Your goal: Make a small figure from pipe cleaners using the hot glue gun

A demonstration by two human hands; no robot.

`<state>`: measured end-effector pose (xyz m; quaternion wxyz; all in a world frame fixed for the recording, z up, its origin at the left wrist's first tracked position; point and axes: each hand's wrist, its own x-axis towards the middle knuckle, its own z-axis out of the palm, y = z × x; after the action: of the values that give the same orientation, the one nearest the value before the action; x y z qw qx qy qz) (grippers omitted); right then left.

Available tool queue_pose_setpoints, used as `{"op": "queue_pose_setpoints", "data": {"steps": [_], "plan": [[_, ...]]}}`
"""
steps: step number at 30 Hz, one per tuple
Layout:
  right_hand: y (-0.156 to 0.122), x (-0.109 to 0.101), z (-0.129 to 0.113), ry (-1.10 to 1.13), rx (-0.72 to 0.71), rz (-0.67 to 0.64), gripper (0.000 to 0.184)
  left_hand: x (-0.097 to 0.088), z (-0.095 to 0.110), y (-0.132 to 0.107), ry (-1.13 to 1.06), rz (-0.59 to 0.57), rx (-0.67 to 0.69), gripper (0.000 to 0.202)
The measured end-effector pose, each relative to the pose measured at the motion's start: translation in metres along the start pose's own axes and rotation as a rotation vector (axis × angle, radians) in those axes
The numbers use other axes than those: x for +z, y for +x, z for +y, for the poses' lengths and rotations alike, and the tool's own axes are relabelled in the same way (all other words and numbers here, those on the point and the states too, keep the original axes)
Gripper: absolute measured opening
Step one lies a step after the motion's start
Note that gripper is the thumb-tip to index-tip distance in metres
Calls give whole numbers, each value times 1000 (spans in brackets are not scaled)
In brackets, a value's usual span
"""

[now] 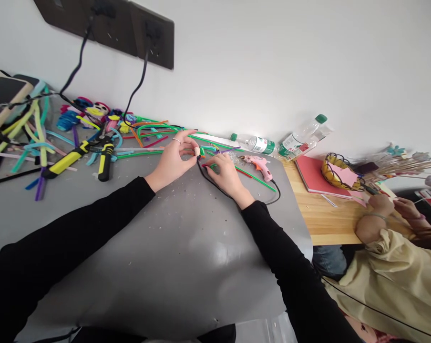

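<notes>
My left hand (174,159) is raised just over the grey mat, thumb and fingers pinched on a small cream, green and black fuzzy piece (197,151). To its right, my right hand (227,175) has its fingers closed on a small dark red bit (212,166), partly hidden by the fingers. A black cord runs beneath the right hand. Just beyond that hand lies a pink glue gun (260,164), with a green pipe cleaner (261,182) in front of it. Yellow-and-black pliers (106,157) rest with handles spread, left of my left hand.
Colourful pipe cleaners (40,138) and small fuzzy figures (97,109) crowd the left back. Plastic bottles (260,144) lie along the wall. On the wooden table (319,219) at right are a red folder (310,176) and a yellow basket (335,171); another person's hands work there.
</notes>
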<state>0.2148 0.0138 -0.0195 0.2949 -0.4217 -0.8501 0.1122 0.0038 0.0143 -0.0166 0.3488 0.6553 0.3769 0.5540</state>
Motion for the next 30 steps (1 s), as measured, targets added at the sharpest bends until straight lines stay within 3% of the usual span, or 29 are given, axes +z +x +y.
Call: {"op": "queue_pose_setpoints", "data": {"steps": [4,8,10,16,23,30], "plan": [[-3,-9,4,115,39,57,8,0,0,-1,-20,-12,-47,55],[-6,-20,12,343,199,126,15,0,0,-1,-76,-53,-38,56],[-7,-26,15,475,243,118,22,-1,1,-1,-91,-72,-34,57],[-7,-34,13,675,290,100,15,-2,3,-1,-160,-175,-129,64],[-8,-34,5,640,218,158,13,-5,6,0,-284,-336,-379,80],[-10,-43,-2,593,32,115,7,-6,0,-1,-310,-418,-397,78]]}}
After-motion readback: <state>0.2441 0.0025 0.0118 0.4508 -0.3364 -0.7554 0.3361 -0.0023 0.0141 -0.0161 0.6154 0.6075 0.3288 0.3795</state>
